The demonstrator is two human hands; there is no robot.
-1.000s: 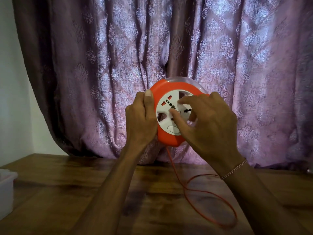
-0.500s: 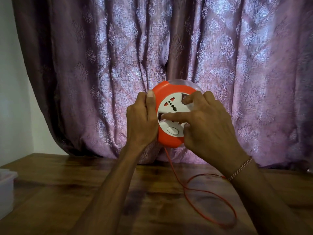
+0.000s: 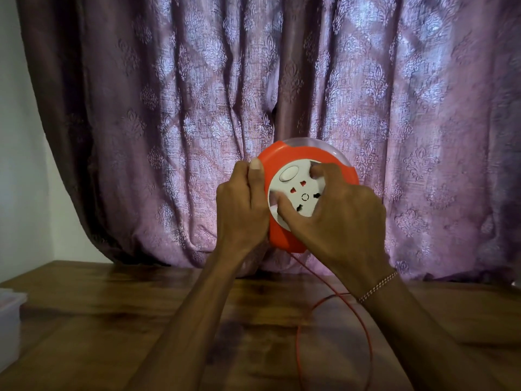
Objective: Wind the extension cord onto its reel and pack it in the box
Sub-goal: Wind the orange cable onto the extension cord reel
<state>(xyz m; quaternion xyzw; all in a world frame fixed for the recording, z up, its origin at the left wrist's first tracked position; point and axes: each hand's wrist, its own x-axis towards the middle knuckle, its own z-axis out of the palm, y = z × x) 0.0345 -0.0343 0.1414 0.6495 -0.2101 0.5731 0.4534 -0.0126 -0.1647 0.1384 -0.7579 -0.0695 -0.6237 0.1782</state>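
1. We see the reel (image 3: 290,238) held up in mid-frame, above the table (image 3: 112,320) and in front of the curtain (image 3: 197,94).
2. Left hand (image 3: 242,210) clamps the reel's left rim: thumb lies up along the orange front edge, the other fingers wrap round behind, out of sight.
3. Right hand (image 3: 338,221) is on the white socket face (image 3: 296,190). Its fingers are curled and spread: one fingertip presses at the left edge of the white disc, another hooks into a recess at the disc's upper right. The palm covers the reel's lower right.
4. The reel's flat face points toward us, tilted slightly left; its axis runs roughly away from the camera. The oval button sits at the upper left of the disc. A clear back flange shows along the top and right rim.
5. The orange cord (image 3: 366,334) drops from the reel's bottom edge, passes behind the right wrist and lies in a loose loop on the table at lower right.
6. Around: a white plastic box (image 3: 10,320) at the left edge of the frame, well apart from the reel. A bracelet (image 3: 377,286) is on the right wrist.
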